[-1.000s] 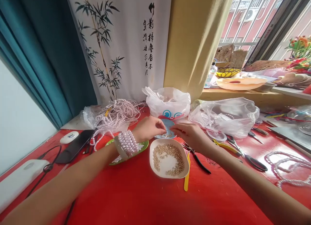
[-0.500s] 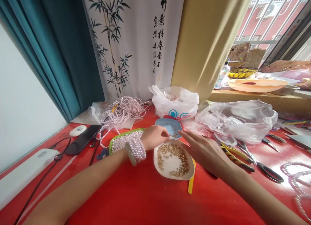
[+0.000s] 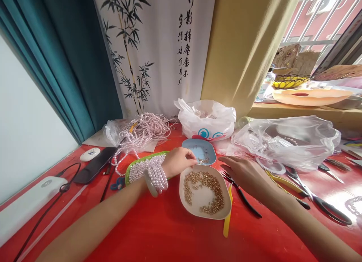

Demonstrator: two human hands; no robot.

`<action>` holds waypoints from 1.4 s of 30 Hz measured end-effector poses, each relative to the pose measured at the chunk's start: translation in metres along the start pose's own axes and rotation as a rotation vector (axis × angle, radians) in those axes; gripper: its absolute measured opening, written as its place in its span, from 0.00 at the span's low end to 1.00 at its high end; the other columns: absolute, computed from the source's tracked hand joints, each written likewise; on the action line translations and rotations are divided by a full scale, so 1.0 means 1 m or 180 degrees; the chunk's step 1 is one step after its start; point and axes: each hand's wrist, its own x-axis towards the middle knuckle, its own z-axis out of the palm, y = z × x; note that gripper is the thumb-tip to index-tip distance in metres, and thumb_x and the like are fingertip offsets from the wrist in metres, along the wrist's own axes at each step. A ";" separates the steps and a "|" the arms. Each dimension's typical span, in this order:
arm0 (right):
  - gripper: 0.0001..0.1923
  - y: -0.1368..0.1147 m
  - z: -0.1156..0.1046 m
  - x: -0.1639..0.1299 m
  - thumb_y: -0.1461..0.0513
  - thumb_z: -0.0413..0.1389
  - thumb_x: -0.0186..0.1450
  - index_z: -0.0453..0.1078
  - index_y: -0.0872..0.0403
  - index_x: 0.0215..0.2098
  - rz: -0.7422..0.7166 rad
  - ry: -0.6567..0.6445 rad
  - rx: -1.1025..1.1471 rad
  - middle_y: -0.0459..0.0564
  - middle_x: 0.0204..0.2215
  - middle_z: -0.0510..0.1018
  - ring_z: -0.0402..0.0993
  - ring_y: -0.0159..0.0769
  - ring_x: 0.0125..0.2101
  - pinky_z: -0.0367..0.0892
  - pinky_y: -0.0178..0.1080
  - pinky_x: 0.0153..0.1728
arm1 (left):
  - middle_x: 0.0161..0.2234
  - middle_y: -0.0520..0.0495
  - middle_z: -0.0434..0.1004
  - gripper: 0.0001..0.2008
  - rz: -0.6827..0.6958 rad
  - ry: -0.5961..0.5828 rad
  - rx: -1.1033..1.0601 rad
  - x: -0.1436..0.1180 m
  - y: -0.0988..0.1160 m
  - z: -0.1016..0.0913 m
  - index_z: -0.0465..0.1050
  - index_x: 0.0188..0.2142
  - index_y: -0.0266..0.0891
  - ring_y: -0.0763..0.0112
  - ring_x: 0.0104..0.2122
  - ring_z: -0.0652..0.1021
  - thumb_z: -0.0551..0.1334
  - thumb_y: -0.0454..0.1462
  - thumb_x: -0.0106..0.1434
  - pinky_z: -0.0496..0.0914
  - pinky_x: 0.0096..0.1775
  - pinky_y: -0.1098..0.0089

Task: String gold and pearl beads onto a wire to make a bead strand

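My left hand (image 3: 178, 162), with several strands of pale pink beads (image 3: 157, 178) and a pale bangle (image 3: 150, 183) at its wrist, is at the upper left rim of a white dish (image 3: 198, 208). Its fingers are pinched together; whatever is between them is too small to make out. Gold beads (image 3: 216, 196) lie scattered in the dish. Beyond it sits a blue tray (image 3: 195, 147) with small metal bits. To the right of the dish, my right hand (image 3: 240, 173) stretches its fingers out, palm down and open, over black-handled pliers (image 3: 249, 205).
Under my left wrist is a green tray (image 3: 127, 175) of pink beads. Bead strands (image 3: 149, 130) and a white bag (image 3: 207, 122) stand behind. A clear bag (image 3: 308, 141), scissors (image 3: 330, 211) and a yellow stick (image 3: 227, 226) lie to the right. A phone (image 3: 94, 166) is left.
My right hand has moved right, away from the dish, to above the black pliers. My left hand stays pinched at the dish's rim. The view has shifted slightly.
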 end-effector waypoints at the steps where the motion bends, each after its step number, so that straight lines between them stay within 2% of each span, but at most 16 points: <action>1: 0.12 -0.007 0.002 0.002 0.66 0.48 0.60 0.68 0.56 0.41 -0.0061 -0.0093 0.0001 0.53 0.29 0.78 0.74 0.38 0.26 0.64 0.34 0.21 | 0.23 0.49 0.76 0.08 -0.0006 -0.0026 0.0018 -0.001 0.001 0.002 0.73 0.25 0.38 0.68 0.28 0.74 0.59 0.40 0.50 0.65 0.31 0.71; 4: 0.14 -0.029 0.007 0.008 0.65 0.47 0.62 0.64 0.57 0.45 -0.0221 -0.0118 0.0391 0.54 0.33 0.77 0.74 0.38 0.30 0.66 0.35 0.26 | 0.24 0.50 0.76 0.09 0.0036 -0.0145 0.0025 -0.002 0.004 0.008 0.73 0.26 0.38 0.69 0.27 0.74 0.59 0.41 0.50 0.64 0.29 0.72; 6: 0.11 -0.036 0.009 0.011 0.65 0.46 0.63 0.65 0.56 0.42 -0.0204 -0.0121 0.0589 0.53 0.32 0.77 0.73 0.36 0.29 0.65 0.35 0.27 | 0.25 0.49 0.77 0.10 0.0045 -0.0241 -0.0051 -0.003 0.004 0.010 0.73 0.27 0.38 0.69 0.27 0.74 0.58 0.42 0.50 0.64 0.28 0.72; 10: 0.09 -0.031 0.010 0.009 0.65 0.45 0.63 0.67 0.55 0.37 -0.0107 -0.0326 0.0508 0.50 0.28 0.76 0.71 0.34 0.25 0.63 0.33 0.24 | 0.26 0.48 0.77 0.10 -0.0086 -0.0375 -0.0202 -0.003 -0.002 0.010 0.73 0.28 0.37 0.69 0.28 0.74 0.58 0.42 0.50 0.65 0.30 0.72; 16: 0.11 -0.023 0.004 0.007 0.64 0.47 0.62 0.71 0.55 0.30 0.0285 -0.0634 -0.0081 0.51 0.24 0.74 0.70 0.39 0.28 0.62 0.35 0.23 | 0.27 0.49 0.76 0.09 0.0091 -0.0189 0.0064 -0.007 -0.004 0.008 0.73 0.26 0.39 0.70 0.28 0.73 0.58 0.41 0.52 0.64 0.30 0.71; 19: 0.10 -0.028 0.006 0.007 0.64 0.47 0.62 0.71 0.54 0.32 0.0304 -0.0566 0.0074 0.51 0.26 0.75 0.71 0.38 0.28 0.62 0.35 0.24 | 0.27 0.50 0.76 0.08 0.0059 -0.0181 0.0112 -0.010 0.001 0.010 0.73 0.26 0.39 0.70 0.27 0.72 0.58 0.41 0.52 0.63 0.29 0.72; 22: 0.11 -0.034 0.010 0.007 0.65 0.46 0.62 0.69 0.54 0.37 0.0078 -0.0355 0.0653 0.50 0.29 0.76 0.72 0.35 0.28 0.63 0.34 0.26 | 0.27 0.50 0.76 0.09 0.0007 -0.0257 0.0060 -0.013 0.007 0.012 0.73 0.27 0.39 0.71 0.25 0.72 0.58 0.42 0.51 0.62 0.26 0.72; 24: 0.12 -0.035 0.011 0.006 0.65 0.45 0.62 0.69 0.54 0.36 0.0009 -0.0287 0.0908 0.50 0.28 0.77 0.71 0.34 0.27 0.63 0.33 0.27 | 0.26 0.51 0.76 0.09 0.0001 -0.0299 0.0117 -0.015 0.010 0.011 0.73 0.27 0.39 0.71 0.25 0.72 0.58 0.41 0.51 0.61 0.26 0.73; 29: 0.11 -0.031 0.008 -0.002 0.64 0.47 0.60 0.72 0.52 0.30 0.0417 -0.0349 0.0560 0.47 0.21 0.75 0.69 0.32 0.21 0.57 0.31 0.19 | 0.25 0.50 0.76 0.08 0.0082 -0.0163 0.0482 -0.014 0.007 0.004 0.73 0.25 0.39 0.71 0.26 0.72 0.57 0.39 0.52 0.62 0.28 0.71; 32: 0.10 -0.031 0.011 -0.010 0.62 0.49 0.60 0.73 0.49 0.31 0.0551 -0.0210 0.0486 0.46 0.19 0.74 0.68 0.32 0.20 0.53 0.31 0.16 | 0.27 0.51 0.77 0.08 0.0145 -0.0489 0.0530 -0.014 0.003 0.006 0.74 0.26 0.40 0.70 0.28 0.73 0.57 0.38 0.53 0.63 0.31 0.71; 36: 0.12 -0.034 0.021 -0.017 0.62 0.46 0.62 0.72 0.51 0.34 0.0610 -0.0077 0.0980 0.48 0.22 0.74 0.69 0.34 0.25 0.61 0.33 0.23 | 0.30 0.51 0.77 0.07 0.0511 -0.0832 0.0867 -0.017 0.002 0.017 0.75 0.28 0.43 0.67 0.34 0.73 0.57 0.35 0.52 0.63 0.37 0.69; 40: 0.12 -0.036 0.027 -0.018 0.64 0.45 0.62 0.67 0.53 0.40 0.0930 -0.0086 0.1483 0.50 0.27 0.75 0.71 0.35 0.27 0.65 0.35 0.27 | 0.31 0.51 0.75 0.07 0.0759 -0.0894 0.1238 -0.020 0.002 0.025 0.74 0.28 0.43 0.66 0.36 0.71 0.57 0.35 0.53 0.63 0.36 0.68; 42: 0.11 -0.037 0.028 -0.017 0.64 0.46 0.61 0.66 0.52 0.40 0.1065 -0.0093 0.1667 0.48 0.27 0.76 0.71 0.35 0.28 0.66 0.36 0.27 | 0.31 0.51 0.75 0.07 0.0776 -0.0868 0.1342 -0.020 0.003 0.027 0.73 0.28 0.43 0.66 0.35 0.70 0.57 0.35 0.53 0.63 0.35 0.68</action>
